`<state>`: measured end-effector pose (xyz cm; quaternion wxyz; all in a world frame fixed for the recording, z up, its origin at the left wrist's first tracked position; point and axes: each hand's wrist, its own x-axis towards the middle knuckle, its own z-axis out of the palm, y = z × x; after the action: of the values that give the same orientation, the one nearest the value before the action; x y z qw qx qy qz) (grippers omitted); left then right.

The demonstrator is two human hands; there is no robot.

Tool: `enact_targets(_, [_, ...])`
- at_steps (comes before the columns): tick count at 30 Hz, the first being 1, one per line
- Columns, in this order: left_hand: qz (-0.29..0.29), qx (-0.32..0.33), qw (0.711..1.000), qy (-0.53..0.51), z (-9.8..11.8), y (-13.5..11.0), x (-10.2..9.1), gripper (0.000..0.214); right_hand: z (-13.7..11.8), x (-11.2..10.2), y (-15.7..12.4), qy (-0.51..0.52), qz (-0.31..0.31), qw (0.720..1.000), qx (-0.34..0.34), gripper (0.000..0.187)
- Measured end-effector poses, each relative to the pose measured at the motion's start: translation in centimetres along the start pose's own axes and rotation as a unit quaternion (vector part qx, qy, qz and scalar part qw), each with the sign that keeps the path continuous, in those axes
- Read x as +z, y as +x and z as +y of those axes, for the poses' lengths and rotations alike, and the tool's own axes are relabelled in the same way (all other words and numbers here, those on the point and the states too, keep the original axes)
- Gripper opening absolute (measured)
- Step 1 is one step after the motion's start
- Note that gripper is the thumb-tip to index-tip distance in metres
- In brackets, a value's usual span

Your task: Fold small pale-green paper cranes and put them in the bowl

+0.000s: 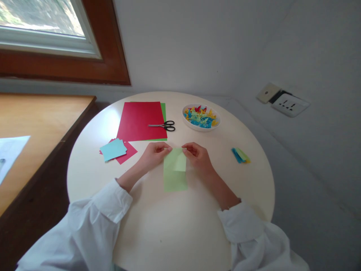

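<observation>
A light green sheet of paper (175, 180) hangs between my hands above the middle of the round table. My left hand (154, 153) pinches its upper left corner between thumb and forefinger. At the upper right corner, my right hand (197, 155) grips it the same way. A paler rectangular patch shows on the sheet's upper right part; whether it is a fold or light I cannot tell. Beyond my hands, black-handled scissors (166, 126) lie partly on large red paper (141, 118), with green paper (164, 109) under it.
A white oval dish (201, 129) of colourful folded paper pieces stands at the back of the white table (169, 233). Pale blue cards (113, 149) overlap red paper (128, 152) at left. Small coloured papers (241, 155) lie at right. A wooden desk (42, 116) is beyond the left edge.
</observation>
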<state>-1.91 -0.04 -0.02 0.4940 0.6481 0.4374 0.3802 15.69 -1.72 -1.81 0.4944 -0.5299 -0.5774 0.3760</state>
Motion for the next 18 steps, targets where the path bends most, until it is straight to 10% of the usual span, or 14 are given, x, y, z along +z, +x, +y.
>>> enact_targets(18, [-0.049,0.059,0.993,0.092,-0.1,-0.4,0.0,0.028,-1.4,0.2,-0.7,-0.09,-0.044,0.994,-0.048,0.014])
